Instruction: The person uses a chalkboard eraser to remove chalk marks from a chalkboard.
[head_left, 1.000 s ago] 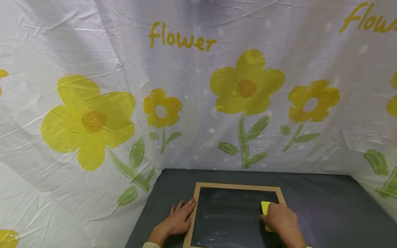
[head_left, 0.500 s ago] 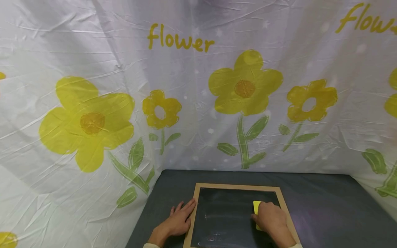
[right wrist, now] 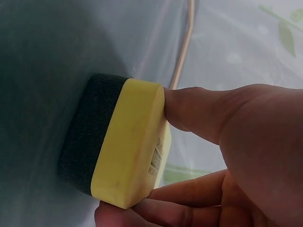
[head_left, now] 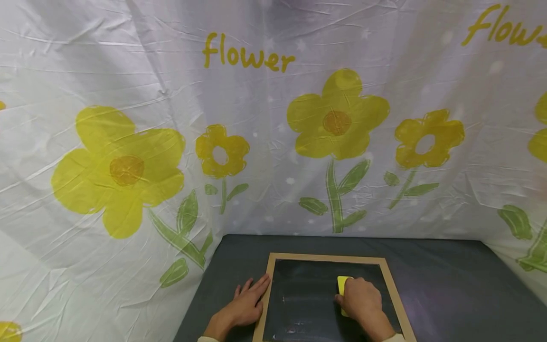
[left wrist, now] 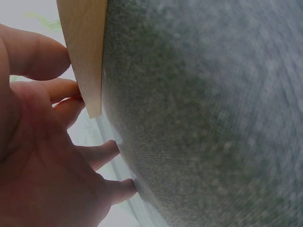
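Right hand [head_left: 358, 298] grips a yellow eraser [right wrist: 130, 142], thumb on one side and fingers on the other, its dark felt face flat against the chalkboard [head_left: 312, 294], right of the board's middle. Left hand [head_left: 245, 304] lies flat with straight fingers on the table [head_left: 448, 285], fingertips touching the wooden frame [left wrist: 87, 52] at its left edge.

Likely faults: the left hand only butts against the frame, so a hard stroke toward the right could slide the board on the cloth; a tilted eraser would wipe with one edge and leave streaks; faint chalk marks [head_left: 295, 327] near the board's lower edge could be missed.

The table wears dark grey fabric. A white sheet [head_left: 128, 166] printed with yellow flowers and the word "flower" encloses it behind and on both sides.
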{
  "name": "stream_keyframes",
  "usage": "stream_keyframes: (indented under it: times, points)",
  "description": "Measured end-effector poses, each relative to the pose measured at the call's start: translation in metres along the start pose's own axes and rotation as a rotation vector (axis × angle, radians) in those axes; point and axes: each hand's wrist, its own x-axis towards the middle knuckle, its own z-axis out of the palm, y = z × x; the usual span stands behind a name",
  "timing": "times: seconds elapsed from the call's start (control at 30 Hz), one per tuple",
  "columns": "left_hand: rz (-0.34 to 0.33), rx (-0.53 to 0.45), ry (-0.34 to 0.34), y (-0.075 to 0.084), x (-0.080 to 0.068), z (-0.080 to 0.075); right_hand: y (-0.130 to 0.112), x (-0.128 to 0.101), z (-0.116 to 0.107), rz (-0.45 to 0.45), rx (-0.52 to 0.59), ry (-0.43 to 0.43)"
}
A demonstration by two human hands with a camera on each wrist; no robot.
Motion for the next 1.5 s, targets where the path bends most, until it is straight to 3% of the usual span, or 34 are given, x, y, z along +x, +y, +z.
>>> stream_keyframes:
  times: [1.03,1.5]
  points:
    - [-0.002,-0.024,-0.023,-0.005,0.003,0.001,-0.055,0.002,0.014,-0.044,-0.035,0.008]
    - [0.001,-0.016,-0.014,-0.006,0.002,0.002,-0.079,0.003,0.023,-0.112,-0.035,0.062]
